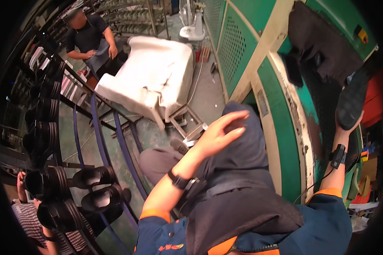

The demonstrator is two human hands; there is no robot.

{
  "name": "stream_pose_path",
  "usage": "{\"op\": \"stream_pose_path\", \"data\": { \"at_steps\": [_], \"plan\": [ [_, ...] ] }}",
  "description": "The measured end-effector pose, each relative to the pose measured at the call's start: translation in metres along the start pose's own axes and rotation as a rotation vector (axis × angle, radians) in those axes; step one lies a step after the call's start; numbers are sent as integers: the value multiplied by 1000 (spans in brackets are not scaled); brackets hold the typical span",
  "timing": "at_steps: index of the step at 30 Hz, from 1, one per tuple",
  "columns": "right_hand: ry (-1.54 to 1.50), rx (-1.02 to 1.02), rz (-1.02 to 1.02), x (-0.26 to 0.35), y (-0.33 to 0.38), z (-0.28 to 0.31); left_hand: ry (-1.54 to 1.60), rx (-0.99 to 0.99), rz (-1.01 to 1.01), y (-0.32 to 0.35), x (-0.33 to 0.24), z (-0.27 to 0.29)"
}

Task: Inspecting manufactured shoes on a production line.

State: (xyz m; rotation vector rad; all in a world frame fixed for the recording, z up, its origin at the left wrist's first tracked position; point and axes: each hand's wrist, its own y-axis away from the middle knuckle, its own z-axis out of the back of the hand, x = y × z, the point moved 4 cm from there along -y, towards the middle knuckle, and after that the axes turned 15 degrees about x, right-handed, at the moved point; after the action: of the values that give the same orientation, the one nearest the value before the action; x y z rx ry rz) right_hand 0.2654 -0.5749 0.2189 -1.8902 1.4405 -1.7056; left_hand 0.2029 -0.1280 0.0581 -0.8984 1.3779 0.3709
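My right hand (343,130) is raised at the green machine, its fingers wrapped around the heel end of a dark shoe (353,100). The shoe stands nearly upright with its sole facing me; most of my fingers are hidden behind it. Just left of the shoe, a dark cloth (323,40) hangs over the machine's opening. My left hand (219,134) hovers above my lap with nothing in it, thumb and fingers apart. Each wrist wears a black band with a small device, and a cable runs from the right one.
Black shoes (47,185) fill a rack with blue rails (102,140) at my left. Ahead are a white-covered table (153,72) and a small metal frame (186,121). The green machine (274,114) borders my right. One person (91,40) sits beyond the table; another (51,216) is at lower left.
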Motion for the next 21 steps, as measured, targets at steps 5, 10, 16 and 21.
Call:
{"op": "stream_pose_path", "data": {
  "at_steps": [5,10,16,21],
  "plan": [
    [163,-459,49,-132,-58,-42,741,204,-24,-38,-20,-39],
    [-146,-501,-364,-285,-43,-38,731,-61,103,27,9,-57],
    [-314,-798,-1074,-480,44,-15,1391,-519,102,115,96,-57],
    [-397,-687,-1118,-482,39,-38,1286,-794,170,156,116,-80]
  ]
}}
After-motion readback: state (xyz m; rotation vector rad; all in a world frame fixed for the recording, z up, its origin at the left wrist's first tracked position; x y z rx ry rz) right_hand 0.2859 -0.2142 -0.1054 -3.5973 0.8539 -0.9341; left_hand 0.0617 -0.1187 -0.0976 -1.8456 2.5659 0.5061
